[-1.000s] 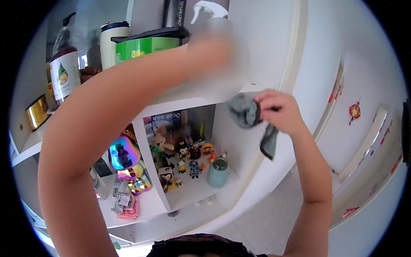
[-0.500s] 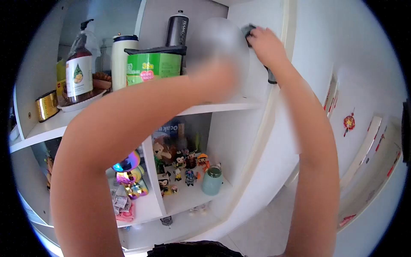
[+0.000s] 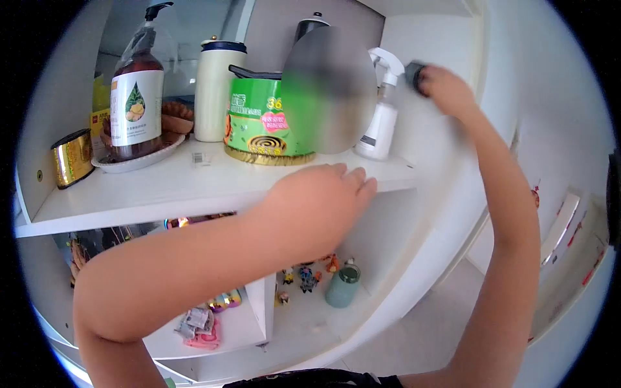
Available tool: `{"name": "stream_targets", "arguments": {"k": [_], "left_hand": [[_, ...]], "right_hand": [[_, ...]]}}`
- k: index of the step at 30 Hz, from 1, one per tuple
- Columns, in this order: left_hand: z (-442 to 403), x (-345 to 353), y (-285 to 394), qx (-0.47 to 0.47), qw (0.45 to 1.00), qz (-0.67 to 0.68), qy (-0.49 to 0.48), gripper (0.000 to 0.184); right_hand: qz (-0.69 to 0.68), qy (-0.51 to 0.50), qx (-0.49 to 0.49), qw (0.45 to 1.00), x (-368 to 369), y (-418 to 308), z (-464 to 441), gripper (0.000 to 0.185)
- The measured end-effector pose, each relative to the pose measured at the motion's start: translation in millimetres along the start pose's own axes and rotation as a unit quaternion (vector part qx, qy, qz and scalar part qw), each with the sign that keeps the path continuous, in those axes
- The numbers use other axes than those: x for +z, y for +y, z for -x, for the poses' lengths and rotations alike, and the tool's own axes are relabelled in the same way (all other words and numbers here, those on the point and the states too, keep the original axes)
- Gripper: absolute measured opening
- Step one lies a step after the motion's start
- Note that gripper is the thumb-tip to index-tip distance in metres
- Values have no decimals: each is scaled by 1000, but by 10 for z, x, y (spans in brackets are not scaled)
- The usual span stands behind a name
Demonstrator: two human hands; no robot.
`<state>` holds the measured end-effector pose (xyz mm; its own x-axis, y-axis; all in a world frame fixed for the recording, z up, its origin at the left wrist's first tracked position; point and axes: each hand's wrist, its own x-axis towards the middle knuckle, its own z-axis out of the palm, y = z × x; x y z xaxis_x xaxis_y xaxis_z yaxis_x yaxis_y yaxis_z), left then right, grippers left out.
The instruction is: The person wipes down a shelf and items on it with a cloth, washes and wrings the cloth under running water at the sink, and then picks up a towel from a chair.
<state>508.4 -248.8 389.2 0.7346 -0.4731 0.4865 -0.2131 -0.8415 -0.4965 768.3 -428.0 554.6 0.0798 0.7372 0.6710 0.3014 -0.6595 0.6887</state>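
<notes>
My left hand (image 3: 318, 210) hovers across the front edge of the white shelf (image 3: 213, 184), back of the hand towards me, fingers loosely apart and nothing visible in them. Just behind it stand a green mosquito-coil tin (image 3: 259, 119) and a white spray bottle (image 3: 378, 129). A round blurred patch covers part of the tin and what is beside it. Farther right, my right hand (image 3: 446, 90) is closed around a dark grey object (image 3: 415, 77) with a rounded end, close to the cabinet's side wall. The rest of that object is hidden.
Left on the shelf are a pump bottle (image 3: 137, 107) on a white dish, a cream tumbler (image 3: 220, 97) and a gold tin (image 3: 73, 158). A dark can (image 3: 312, 24) stands at the back. Below are small figurines (image 3: 309, 278) and a teal jar (image 3: 343, 286).
My left hand has moved down from beside the tin to the shelf's front edge. My right hand still holds the dark object. The view has shifted, bringing the spray bottle into sight.
</notes>
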Motion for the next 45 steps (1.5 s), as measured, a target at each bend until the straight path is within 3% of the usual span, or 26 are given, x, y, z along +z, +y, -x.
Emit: {"name": "stream_targets", "arguments": {"k": [5, 7, 8, 10, 11, 13, 17, 21, 23, 24, 29, 34, 42, 45], "left_hand": [[-60, -24, -69, -11, 992, 111, -61, 50], [-36, -3, -76, -5, 991, 122, -62, 49], [-17, -7, -65, 7, 997, 76, -28, 49], [2, 11, -55, 21, 999, 32, 1, 49], [-2, 11, -62, 23, 999, 31, 3, 48], [-12, 5, -46, 33, 999, 33, 7, 48], [12, -10, -29, 7, 999, 41, 14, 48], [9, 11, -4, -1, 1000, 20, 11, 50], [27, -13, 15, -3, 1000, 27, 11, 50], [21, -29, 22, -9, 999, 33, 7, 51], [-30, -49, 95, -35, 999, 33, -13, 50], [-8, 49, 57, -28, 999, 15, 41, 48], [4, 52, 67, -37, 998, 27, 38, 45], [-15, 45, 94, -49, 998, 25, 39, 41]], "right_hand": [[168, 96, 8, 981, 245, 352, -915, 23], [156, 4, -80, 984, 475, 263, -1103, 21], [155, 6, -83, 984, 610, 173, -1114, 21], [-172, -1, 64, 983, 959, -64, -1012, 21], [-174, -4, 66, 983, 1190, -90, -990, 21], [-81, -91, -33, 992, 1523, 10, -911, 21], [1, -126, -106, 986, 861, -362, -493, 18], [-3, -156, -188, 970, 475, -511, -31, 17], [-57, -190, -341, 919, 337, -542, 230, 16], [-51, -193, -339, 919, 261, -521, 330, 16], [-12, -80, -174, 981, 25, -58, 174, 16], [203, 4, 27, 979, -265, 473, -617, 27], [189, 88, 215, 954, -587, 615, -345, 24], [146, 65, 277, 947, -639, 847, 40, 24]]}}
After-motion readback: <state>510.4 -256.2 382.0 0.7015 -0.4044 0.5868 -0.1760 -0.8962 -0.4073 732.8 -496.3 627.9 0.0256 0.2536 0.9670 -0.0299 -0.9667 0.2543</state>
